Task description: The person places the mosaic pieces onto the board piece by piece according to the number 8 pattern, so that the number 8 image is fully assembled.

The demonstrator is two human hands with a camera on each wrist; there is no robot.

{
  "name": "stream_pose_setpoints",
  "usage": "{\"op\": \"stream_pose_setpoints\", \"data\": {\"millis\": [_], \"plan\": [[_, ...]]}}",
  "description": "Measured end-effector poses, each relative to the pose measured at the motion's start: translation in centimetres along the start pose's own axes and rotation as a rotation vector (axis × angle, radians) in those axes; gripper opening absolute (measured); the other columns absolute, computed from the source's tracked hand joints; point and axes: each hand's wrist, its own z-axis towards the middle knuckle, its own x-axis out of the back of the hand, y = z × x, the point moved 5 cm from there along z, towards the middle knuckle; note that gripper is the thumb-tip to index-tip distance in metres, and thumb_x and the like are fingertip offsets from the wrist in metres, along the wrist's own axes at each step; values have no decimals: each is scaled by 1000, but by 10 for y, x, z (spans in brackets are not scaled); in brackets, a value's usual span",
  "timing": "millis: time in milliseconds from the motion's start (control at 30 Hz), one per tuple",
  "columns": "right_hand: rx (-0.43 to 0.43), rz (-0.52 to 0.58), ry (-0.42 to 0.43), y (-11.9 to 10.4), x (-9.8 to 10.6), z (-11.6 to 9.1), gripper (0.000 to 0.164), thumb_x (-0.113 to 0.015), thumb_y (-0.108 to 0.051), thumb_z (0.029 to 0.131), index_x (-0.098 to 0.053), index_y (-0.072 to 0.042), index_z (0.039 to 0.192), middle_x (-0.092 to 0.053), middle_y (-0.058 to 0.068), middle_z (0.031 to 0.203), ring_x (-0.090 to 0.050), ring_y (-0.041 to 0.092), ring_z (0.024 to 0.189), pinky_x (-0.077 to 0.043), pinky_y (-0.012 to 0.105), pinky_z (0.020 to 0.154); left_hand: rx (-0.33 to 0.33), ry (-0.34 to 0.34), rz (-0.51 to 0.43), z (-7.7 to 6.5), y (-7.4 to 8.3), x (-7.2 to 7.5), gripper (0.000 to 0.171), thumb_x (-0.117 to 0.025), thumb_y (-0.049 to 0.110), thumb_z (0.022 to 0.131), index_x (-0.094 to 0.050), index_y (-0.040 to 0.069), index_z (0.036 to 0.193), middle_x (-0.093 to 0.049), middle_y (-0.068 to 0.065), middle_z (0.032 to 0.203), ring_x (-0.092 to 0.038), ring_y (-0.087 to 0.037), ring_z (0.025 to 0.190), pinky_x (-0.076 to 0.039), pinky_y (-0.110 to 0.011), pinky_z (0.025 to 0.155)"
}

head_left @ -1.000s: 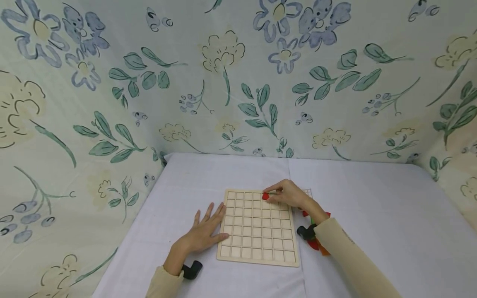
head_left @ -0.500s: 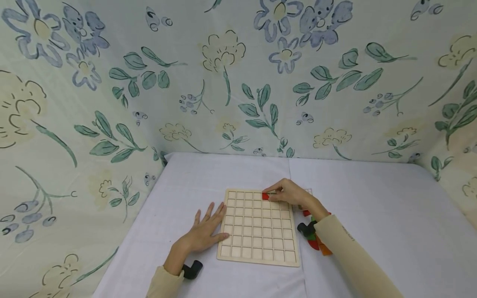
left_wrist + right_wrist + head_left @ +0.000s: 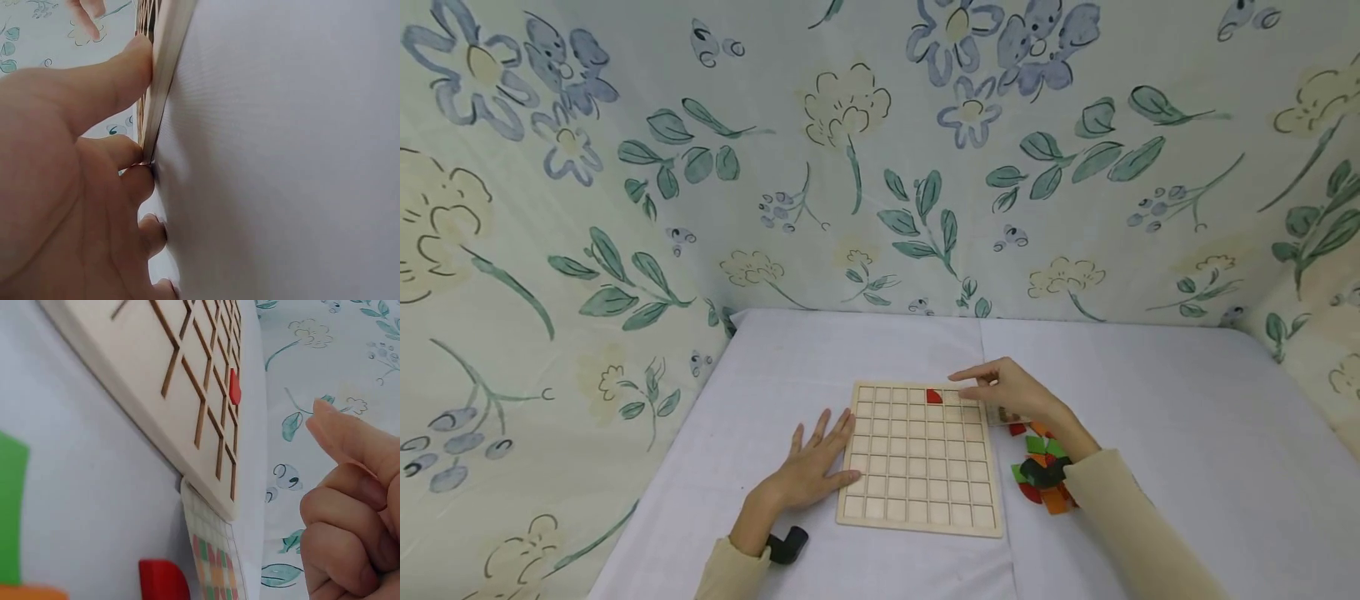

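A pale wooden grid board (image 3: 919,528) lies on the white-clothed table. One red quarter-round piece (image 3: 934,397) sits in a cell of its top row. My left hand (image 3: 808,471) rests at the board's left side, fingers spread, thumb on the rim; the left wrist view shows the thumb (image 3: 119,81) against the edge. Over the board's upper right corner hovers my right hand (image 3: 1011,392), with index finger and thumb apart and nothing between them. In the right wrist view its other fingers (image 3: 340,525) are bent, and the red piece (image 3: 235,387) stands slightly above the grid lines.
Right of the board lies a loose pile of red, green and orange pieces (image 3: 1036,445), partly hidden by the right forearm and black wrist camera (image 3: 1045,472). A printed pattern card (image 3: 215,556) touches the board's right edge. Floral cloth (image 3: 850,167) hangs behind the table.
My right hand has let go of the red piece, now lying in a top-row cell, and moved off to the right. More of the pile shows. The left hand has stayed still.
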Motion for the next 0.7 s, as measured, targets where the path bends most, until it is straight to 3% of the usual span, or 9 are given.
{"op": "stream_pose_setpoints", "data": {"millis": [67,200,467,700], "plan": [[-21,4,31,4,9,-14,38,-75,-33,96,-73,-18,131,-50,6,75,-42,18,51,-34,22,45,-2,2,-1,0,0,0,84,-58,44,104,-14,9,167,-7,-7,176,6,-38,163,10,-71,125],[-69,-35,129,13,26,-45,42,-74,-34,97,-72,-13,132,-54,10,79,-53,23,69,-38,23,50,-5,7,0,0,-1,-1,84,-58,44,104,-15,9,167,-8,-7,176,6,-38,163,9,-71,124],[-213,-114,272,46,44,-104,49,-73,-45,96,-72,-12,133,-62,9,91,-50,22,93,-41,29,67,-4,6,4,1,0,-1,84,-58,44,104,-15,9,167,-8,-7,176,6,-38,163,9,-71,125],[-307,-129,296,75,49,-142,55,-71,-49,96,-70,-10,134,-56,6,83,-49,21,91,-40,30,66,0,3,3,1,0,-1,84,-58,43,104,-14,9,167,-7,-7,176,7,-38,163,10,-70,125]]}}
